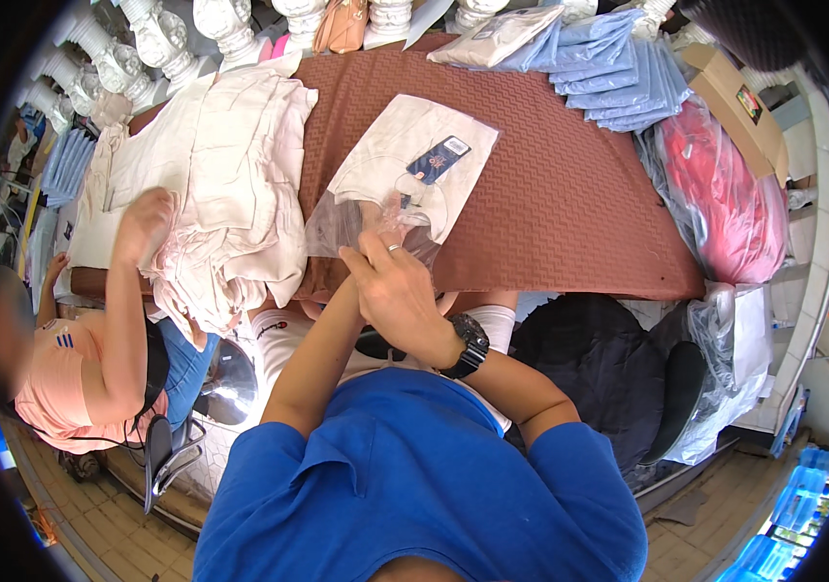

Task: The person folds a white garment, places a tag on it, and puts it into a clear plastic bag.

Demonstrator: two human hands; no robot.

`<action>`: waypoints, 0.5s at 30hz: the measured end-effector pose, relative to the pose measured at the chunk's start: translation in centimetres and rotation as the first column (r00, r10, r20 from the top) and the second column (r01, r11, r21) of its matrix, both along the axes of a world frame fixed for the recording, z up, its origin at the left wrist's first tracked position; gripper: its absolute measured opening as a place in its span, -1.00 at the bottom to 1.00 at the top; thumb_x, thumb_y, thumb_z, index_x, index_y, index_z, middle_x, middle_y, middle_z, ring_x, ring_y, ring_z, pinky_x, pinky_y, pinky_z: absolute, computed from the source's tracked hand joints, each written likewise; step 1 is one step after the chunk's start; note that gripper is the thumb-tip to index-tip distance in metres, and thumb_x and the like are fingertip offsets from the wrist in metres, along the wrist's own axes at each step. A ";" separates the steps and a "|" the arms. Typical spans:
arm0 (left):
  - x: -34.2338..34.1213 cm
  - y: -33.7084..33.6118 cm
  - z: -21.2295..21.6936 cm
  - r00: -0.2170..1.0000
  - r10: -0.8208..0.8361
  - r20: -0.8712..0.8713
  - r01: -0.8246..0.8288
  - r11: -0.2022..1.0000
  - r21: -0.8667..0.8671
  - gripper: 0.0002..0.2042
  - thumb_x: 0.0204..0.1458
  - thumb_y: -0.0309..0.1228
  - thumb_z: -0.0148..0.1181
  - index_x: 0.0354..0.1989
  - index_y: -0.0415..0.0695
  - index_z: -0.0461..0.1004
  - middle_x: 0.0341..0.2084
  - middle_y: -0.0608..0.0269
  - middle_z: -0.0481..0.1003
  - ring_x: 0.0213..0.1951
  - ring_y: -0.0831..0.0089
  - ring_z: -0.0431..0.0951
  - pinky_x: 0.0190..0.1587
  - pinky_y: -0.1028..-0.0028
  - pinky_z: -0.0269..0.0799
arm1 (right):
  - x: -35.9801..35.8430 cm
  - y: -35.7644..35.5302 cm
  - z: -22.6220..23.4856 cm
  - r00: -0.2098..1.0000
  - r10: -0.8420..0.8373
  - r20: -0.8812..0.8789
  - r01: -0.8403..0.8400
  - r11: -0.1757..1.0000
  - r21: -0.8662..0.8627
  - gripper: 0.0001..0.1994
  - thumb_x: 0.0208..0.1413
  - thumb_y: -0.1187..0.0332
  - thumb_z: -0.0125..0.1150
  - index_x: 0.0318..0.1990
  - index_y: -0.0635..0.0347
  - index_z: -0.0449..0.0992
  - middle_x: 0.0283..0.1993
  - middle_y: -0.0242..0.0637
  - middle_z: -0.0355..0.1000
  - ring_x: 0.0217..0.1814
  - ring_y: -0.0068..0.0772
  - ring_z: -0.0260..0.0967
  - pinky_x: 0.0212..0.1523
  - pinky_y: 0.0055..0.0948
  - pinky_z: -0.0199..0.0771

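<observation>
A folded cream shirt (371, 167) with a dark blue hang tag (438, 160) lies on the table in front of me, inside a clear plastic bag (327, 231). My left hand (387, 217) reaches into the bag's near end, by the shirt's collar. Plastic and my other hand partly cover it, so its grip cannot be made out. Over the left wrist crosses my right hand (397, 291), wearing a ring and with a black watch on the wrist. Its thumb and fingers are closed on the edge of the bag.
The table has a brown textured cloth (569, 204). At left lies a pile of cream garments (230, 165), touched by a seated person's hand (147, 225). Blue packets (618, 73), a cardboard box (739, 107) and bagged red cloth (720, 189) lie at right.
</observation>
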State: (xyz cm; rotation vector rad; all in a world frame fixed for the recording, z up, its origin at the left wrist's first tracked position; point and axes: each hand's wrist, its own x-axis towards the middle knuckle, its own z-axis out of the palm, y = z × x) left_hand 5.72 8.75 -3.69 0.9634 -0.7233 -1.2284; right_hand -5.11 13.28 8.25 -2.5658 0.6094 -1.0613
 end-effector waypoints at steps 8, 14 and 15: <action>0.9 0.3 1.6 0.963 0.069 0.261 -0.051 0.996 -0.074 -0.38 0.26 -0.47 0.03 0.51 0.13 0.10 0.43 0.03 0.20 0.21 -0.09 0.45 0.24 0.13 0.44 | 0.5 0.9 0.7 1.000 -0.015 0.015 0.015 1.000 0.009 -0.64 -0.11 0.61 0.19 -0.07 0.37 0.59 -0.14 -0.13 0.37 -0.24 -0.11 0.43 -0.28 -0.21 0.52; 4.5 -3.6 7.8 0.586 0.289 0.757 0.025 0.927 -0.374 -0.37 0.24 -0.47 0.03 0.51 0.16 0.13 0.45 0.04 0.18 0.19 -0.16 0.46 0.24 0.10 0.45 | 0.5 0.4 2.8 0.957 -0.074 0.279 0.055 0.996 0.072 -0.69 -0.03 0.59 0.26 -0.07 0.34 0.50 -0.14 -0.09 0.36 -0.14 -0.06 0.42 -0.21 -0.21 0.50; 5.3 -4.0 9.1 0.484 0.333 0.810 0.070 0.907 -0.414 -0.37 0.23 -0.47 0.03 0.51 0.17 0.13 0.45 0.04 0.18 0.18 -0.17 0.46 0.24 0.10 0.45 | 0.3 0.2 2.7 0.938 -0.072 0.339 0.033 0.992 0.121 -0.70 0.03 0.60 0.26 -0.03 0.34 0.49 -0.16 -0.09 0.37 -0.16 -0.08 0.43 -0.21 -0.22 0.50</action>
